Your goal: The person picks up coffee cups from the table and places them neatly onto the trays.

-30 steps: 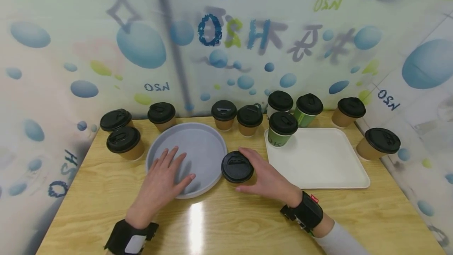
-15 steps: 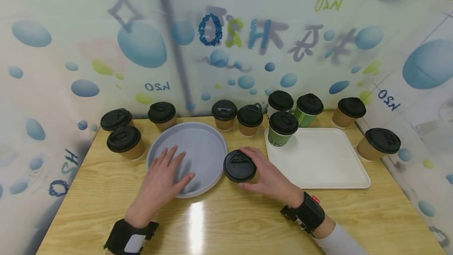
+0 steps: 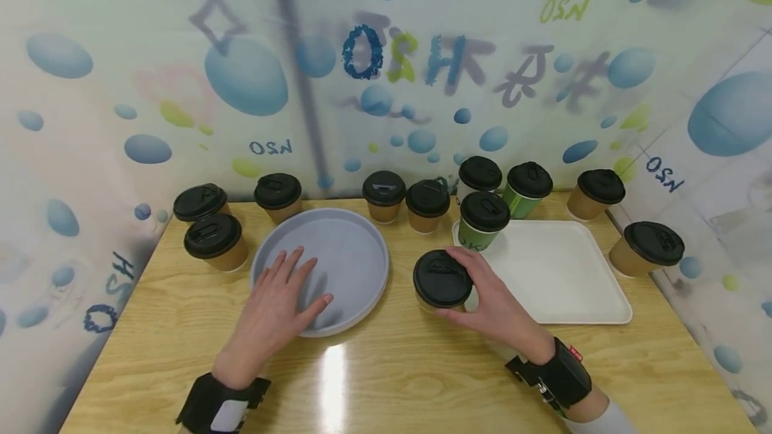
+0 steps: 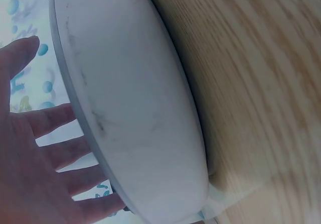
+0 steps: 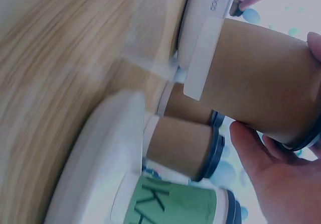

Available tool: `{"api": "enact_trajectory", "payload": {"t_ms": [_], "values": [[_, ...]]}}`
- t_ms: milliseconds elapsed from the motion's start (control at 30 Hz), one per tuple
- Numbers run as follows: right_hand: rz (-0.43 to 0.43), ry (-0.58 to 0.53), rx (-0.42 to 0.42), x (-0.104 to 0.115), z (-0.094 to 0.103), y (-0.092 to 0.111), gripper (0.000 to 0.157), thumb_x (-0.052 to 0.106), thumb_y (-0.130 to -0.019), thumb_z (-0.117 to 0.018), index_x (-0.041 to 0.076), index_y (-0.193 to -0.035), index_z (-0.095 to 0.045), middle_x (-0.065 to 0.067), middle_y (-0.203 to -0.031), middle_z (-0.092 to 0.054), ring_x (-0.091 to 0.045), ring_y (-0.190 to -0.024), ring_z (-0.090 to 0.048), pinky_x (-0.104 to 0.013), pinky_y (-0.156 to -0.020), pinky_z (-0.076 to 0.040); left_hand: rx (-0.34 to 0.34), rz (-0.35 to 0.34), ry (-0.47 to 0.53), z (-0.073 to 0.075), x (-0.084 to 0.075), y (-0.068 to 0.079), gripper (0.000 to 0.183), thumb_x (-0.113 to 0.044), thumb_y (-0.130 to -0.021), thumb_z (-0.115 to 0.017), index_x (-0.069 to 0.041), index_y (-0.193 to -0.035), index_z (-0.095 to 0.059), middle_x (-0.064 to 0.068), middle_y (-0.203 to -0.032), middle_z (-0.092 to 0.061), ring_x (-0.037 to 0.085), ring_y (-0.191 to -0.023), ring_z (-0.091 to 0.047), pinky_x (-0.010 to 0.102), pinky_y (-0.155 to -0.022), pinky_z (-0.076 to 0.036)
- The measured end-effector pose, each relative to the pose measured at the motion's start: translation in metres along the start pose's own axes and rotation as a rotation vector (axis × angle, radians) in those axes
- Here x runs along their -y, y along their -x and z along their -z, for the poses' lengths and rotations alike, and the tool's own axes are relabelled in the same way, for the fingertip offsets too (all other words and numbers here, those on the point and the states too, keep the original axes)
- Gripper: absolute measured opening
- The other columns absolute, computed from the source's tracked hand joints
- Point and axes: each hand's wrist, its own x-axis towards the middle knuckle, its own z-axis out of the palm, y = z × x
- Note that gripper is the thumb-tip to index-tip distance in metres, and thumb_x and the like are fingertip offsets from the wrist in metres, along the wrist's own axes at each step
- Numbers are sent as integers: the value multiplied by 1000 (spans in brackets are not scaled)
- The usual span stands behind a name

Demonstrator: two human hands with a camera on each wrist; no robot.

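My right hand (image 3: 503, 303) grips a brown paper coffee cup (image 3: 443, 280) with a black lid, thumb on the near side and fingers on the far side. In the right wrist view the cup (image 5: 263, 76) is upright relative to the table, its white base raised above the wood. It is between the round grey tray (image 3: 356, 246) and the white rectangular tray (image 3: 561, 280), close to the latter's left edge. My left hand (image 3: 265, 317) spreads its straight fingers over the left part of the round tray and holds nothing. The left wrist view shows those fingers beyond the tray's rim (image 4: 83, 113).
A green lidded cup (image 3: 484, 221) stands at the white tray's back left corner. Behind it are a white cup (image 3: 479, 174) and another green cup (image 3: 527, 188). Several brown lidded cups, including one at the far right (image 3: 647, 248), line the table's back and sides. A printed wall closes off the back.
My right hand has carried the brown cup rightward, away from the round tray's edge toward the white tray. The left hand has stayed over the round tray.
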Motion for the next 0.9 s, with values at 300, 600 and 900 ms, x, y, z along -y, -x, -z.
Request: {"api": "enact_trajectory", "payload": {"t_ms": [300, 600, 900], "values": [[-29, 17, -46, -10, 21, 13, 98, 22, -81, -91, 16, -161, -34, -13, -157, -38, -33, -137, -48, -57, -104, -47, -4, 1, 6, 1, 2, 1, 70, -50, -92, -75, -2, -141, -60, 27, -155, -43, 54, -141, -39, 72, -107, -37], [0, 47, -117, -21, 41, 22, 101, 14, -77, -93, 14, -160, -35, -13, -155, -40, -24, -134, -49, -9, -100, -39, -2, 7, 5, 2, 1, 1, 69, -49, -92, -75, -2, -141, -60, 26, -156, -44, 53, -141, -40, 72, -107, -37], [15, 68, -213, -33, 66, 34, 105, 2, -72, -93, 11, -160, -36, -16, -151, -43, 0, -131, -41, -3, -97, -37, -15, 0, -4, 0, 1, 0, 69, -49, -92, -75, -1, -140, -61, 27, -154, -45, 54, -139, -41, 71, -106, -38]]}}
